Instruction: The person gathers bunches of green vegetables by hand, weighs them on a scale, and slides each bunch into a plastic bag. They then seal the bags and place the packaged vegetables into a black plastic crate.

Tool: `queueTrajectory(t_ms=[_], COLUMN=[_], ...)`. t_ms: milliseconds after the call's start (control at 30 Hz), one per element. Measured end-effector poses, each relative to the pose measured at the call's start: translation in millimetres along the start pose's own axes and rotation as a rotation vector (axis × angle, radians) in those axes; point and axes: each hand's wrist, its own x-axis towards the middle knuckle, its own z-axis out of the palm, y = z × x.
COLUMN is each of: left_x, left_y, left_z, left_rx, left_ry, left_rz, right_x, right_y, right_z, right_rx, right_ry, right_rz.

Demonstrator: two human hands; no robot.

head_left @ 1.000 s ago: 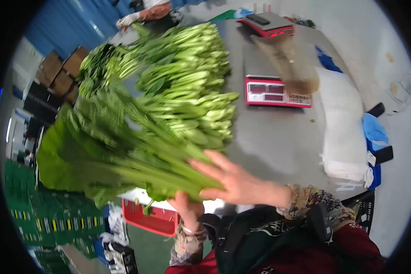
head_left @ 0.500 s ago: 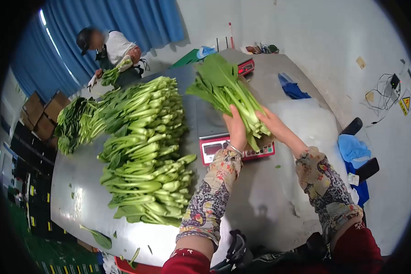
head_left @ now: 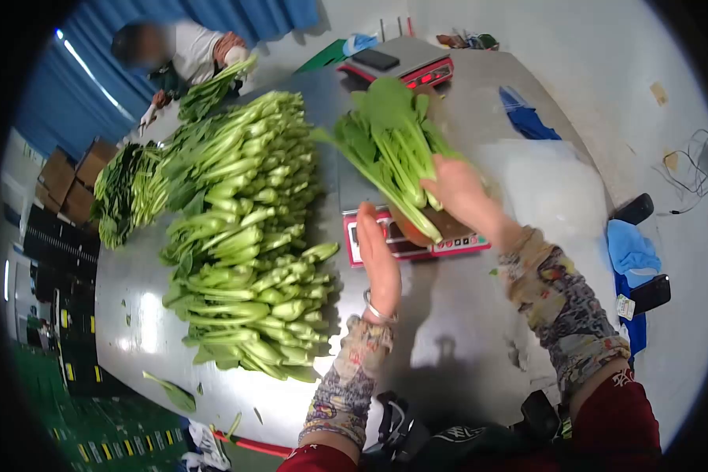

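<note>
A loose bunch of leafy greens with pale green stalks lies over the plate of a red digital scale, leaves pointing away from me. My right hand is closed on the right side of its stalks; some of the fingers are hidden. Just in front of the scale's left end, my left hand is off the bunch, with its fingers stretched out and nothing in it. To the left lies a long pile of the same greens, stalk ends facing right.
Behind the bunch stands a second red scale with a dark flat object on it. Clear plastic bags lie at the right of the metal table. A co-worker holds greens at the far left.
My left hand has let go of the bunch and drawn back toward me. The bunch has spread out lower over the scale, with my right hand still on it. The co-worker has leaned nearer the pile.
</note>
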Motion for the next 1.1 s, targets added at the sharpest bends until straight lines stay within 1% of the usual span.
queueTrajectory(t_ms=[33,100,200,300,367,433,500,533,567,600,633,700,733,767,833,867,900,933,967,1000,1033,1067,1100], left_x=[-18.5,-58.0,-105.0,-121.8,-119.5,-114.1,-110.4,-104.3,-102.4,-98.1,-92.1,-75.6,-65.9,-52.7,-26.9,-13.7,-8.3,-3.5,1.9,6.1,7.7,3.3,-0.8], left_y=[0.8,14.2,29.1,46.5,64.5,86.0,103.8,101.8,105.1,106.6,107.6,114.1,118.3,114.4,106.1,91.4,99.1,105.2,111.0,115.9,119.2,129.6,140.9], left_z=[-9.6,-36.1,-64.9,-85.5,-96.6,-105.3,-126.2,-137.3,-147.6,-163.1,-179.7,-204.1,-211.6,-225.6,-243.2,-266.3,-261.0,-267.5,-277.0,-277.4,-284.1,-272.6,-254.1], left_rx=[-0.079,-0.059,0.027,0.013,0.106,-0.026,-0.017,-0.004,-0.046,0.008,0.062,0.094,0.11,0.105,0.083,0.122,0.189,0.429,0.67,0.737,0.829,0.878,0.93], left_ry=[-0.01,-0.082,-0.016,0.01,0.015,0.103,0.206,0.284,0.344,0.363,0.383,0.432,0.457,0.484,0.531,0.474,0.508,0.47,0.423,0.415,0.36,0.374,0.388], left_rz=[0.023,-0.039,-0.107,-0.037,0.123,0.155,0.111,0.185,0.182,0.192,0.2,0.207,0.227,0.219,0.084,-0.018,-0.126,-0.192,-0.256,-0.295,-0.296,-0.262,-0.225], right_x=[-1.0,-5.7,-30.4,-80.8,-100.5,-128.9,-154.4,-162.7,-168.3,-169.6,-168.8,-170.4,-167.5,-164.4,-154.9,-148.4,-140.6,-130.4,-114.7,-95.5,-76.7,-56.7,-33.6], right_y=[0.1,0.2,-1.2,-74.8,-96.7,-136.8,-170.0,-180.4,-190.0,-195.9,-195.1,-180.5,-168.2,-155.3,-126.7,-110.2,-92.0,-71.9,-48.8,-22.8,2.0,24.5,55.9], right_z=[-9.9,-34.4,-37.3,-62.5,-31.6,-37.7,-24.0,-25.3,-29.5,-31.8,-31.3,-27.6,-24.5,-19.4,-17.6,-19.4,-18.7,-19.4,-25.8,-24.9,-27.8,-29.6,-24.6], right_rx=[0.411,0.868,1.219,1.267,1.203,0.813,0.664,0.688,0.711,0.735,0.709,0.656,0.675,0.688,0.666,0.632,0.601,0.567,0.559,0.502,0.379,0.281,0.26], right_ry=[-0.03,-0.215,-0.195,-0.127,-0.2,-0.208,-0.092,-0.102,-0.111,-0.12,-0.104,-0.079,-0.107,-0.082,-0.056,-0.055,0.015,0.087,0.083,0.198,0.26,0.359,0.379], right_rz=[0.07,0.346,0.189,0.219,-0.217,-0.552,-0.697,-0.654,-0.614,-0.575,-0.607,-0.666,-0.655,-0.627,-0.565,-0.529,-0.487,-0.445,-0.362,-0.344,-0.238,-0.16,-0.086])
